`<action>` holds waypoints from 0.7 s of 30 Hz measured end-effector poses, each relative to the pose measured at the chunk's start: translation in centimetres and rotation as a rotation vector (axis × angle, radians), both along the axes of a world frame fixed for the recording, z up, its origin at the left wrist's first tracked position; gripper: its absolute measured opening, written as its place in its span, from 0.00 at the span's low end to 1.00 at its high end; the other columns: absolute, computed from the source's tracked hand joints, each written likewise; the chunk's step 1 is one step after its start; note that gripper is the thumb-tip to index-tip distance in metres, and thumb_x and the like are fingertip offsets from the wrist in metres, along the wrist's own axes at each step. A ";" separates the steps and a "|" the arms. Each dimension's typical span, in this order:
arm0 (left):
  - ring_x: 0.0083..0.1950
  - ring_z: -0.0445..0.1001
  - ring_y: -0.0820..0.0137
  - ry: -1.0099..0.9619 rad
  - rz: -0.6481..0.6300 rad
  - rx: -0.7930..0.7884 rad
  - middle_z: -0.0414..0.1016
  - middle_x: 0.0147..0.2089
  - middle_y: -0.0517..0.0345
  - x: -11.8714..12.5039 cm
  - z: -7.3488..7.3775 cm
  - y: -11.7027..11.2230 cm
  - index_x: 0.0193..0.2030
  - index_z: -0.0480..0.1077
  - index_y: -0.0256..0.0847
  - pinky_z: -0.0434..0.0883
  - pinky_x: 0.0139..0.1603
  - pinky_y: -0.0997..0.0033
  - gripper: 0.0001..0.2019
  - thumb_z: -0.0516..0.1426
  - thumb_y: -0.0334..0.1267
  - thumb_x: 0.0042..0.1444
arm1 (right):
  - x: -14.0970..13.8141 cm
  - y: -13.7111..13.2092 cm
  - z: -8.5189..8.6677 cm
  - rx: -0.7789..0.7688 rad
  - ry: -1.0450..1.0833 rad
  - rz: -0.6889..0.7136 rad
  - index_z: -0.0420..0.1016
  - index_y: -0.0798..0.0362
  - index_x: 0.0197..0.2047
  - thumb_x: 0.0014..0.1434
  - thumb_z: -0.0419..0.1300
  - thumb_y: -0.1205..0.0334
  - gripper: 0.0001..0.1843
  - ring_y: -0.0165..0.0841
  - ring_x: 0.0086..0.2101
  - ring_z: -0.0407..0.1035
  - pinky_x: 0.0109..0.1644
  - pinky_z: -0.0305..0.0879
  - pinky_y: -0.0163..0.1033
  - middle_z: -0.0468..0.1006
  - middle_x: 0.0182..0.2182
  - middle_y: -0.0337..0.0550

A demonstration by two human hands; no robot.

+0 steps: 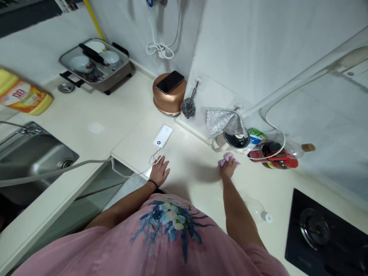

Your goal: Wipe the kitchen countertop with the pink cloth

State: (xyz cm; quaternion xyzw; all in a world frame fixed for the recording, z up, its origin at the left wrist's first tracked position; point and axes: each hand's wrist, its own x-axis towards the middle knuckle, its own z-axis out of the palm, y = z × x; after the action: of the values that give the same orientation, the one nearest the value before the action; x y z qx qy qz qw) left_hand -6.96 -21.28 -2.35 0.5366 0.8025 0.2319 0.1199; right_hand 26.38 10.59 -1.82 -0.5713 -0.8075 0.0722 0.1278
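Note:
My right hand (228,169) is closed over a crumpled pink cloth (226,159) and presses it against the white countertop (198,176), close to a pot with a glass lid (238,140). Resting flat near the counter's front edge, my left hand (160,171) has its fingers spread and holds nothing. A white cable passes by its fingers and leads to a white power bank (163,136) lying just beyond them.
Bottles (276,155) and packets stand by the wall. A clear bottle (257,211) lies beside my right forearm, near the black stove (324,234). Behind are a copper-coloured pot (166,100) bearing a phone (170,82) and an electric pan (117,74). A sink (34,161) is left.

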 end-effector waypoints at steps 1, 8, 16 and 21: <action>0.84 0.45 0.51 -0.001 -0.001 -0.003 0.55 0.81 0.44 0.0 0.1 0.0 0.70 0.69 0.43 0.53 0.80 0.38 0.23 0.51 0.43 0.73 | -0.1 1.6 0.1 -0.003 0.015 -0.043 0.59 0.61 0.74 0.70 0.42 0.63 0.32 0.50 0.67 0.57 0.72 0.50 0.67 0.66 0.67 0.67; 0.84 0.46 0.50 -0.027 0.009 -0.003 0.53 0.82 0.45 0.0 0.3 0.0 0.69 0.70 0.43 0.51 0.81 0.36 0.22 0.51 0.43 0.73 | -1.7 -4.8 -1.7 -0.010 0.047 -0.069 0.62 0.66 0.74 0.72 0.44 0.50 0.36 0.56 0.71 0.53 0.72 0.51 0.69 0.62 0.71 0.73; 0.84 0.45 0.51 -0.025 0.004 0.015 0.55 0.81 0.43 0.0 0.1 0.0 0.70 0.70 0.41 0.53 0.80 0.38 0.22 0.51 0.44 0.73 | -3.2 -11.5 -2.9 0.012 0.009 0.171 0.61 0.59 0.76 0.74 0.42 0.53 0.34 0.53 0.73 0.49 0.73 0.49 0.68 0.64 0.72 0.64; 0.84 0.45 0.51 -0.026 0.020 0.010 0.53 0.82 0.44 0.1 0.2 0.0 0.70 0.69 0.43 0.52 0.80 0.37 0.23 0.52 0.44 0.73 | -6.1 -3.6 -1.4 -0.001 0.001 0.116 0.64 0.62 0.74 0.73 0.40 0.54 0.34 0.54 0.72 0.51 0.73 0.51 0.67 0.65 0.70 0.67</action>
State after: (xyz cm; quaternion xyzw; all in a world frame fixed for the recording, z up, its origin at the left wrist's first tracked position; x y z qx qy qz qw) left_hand -6.87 -21.29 -2.20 0.5261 0.8049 0.2443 0.1253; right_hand 20.28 6.99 -3.22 -0.5236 -0.8391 0.0803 0.1237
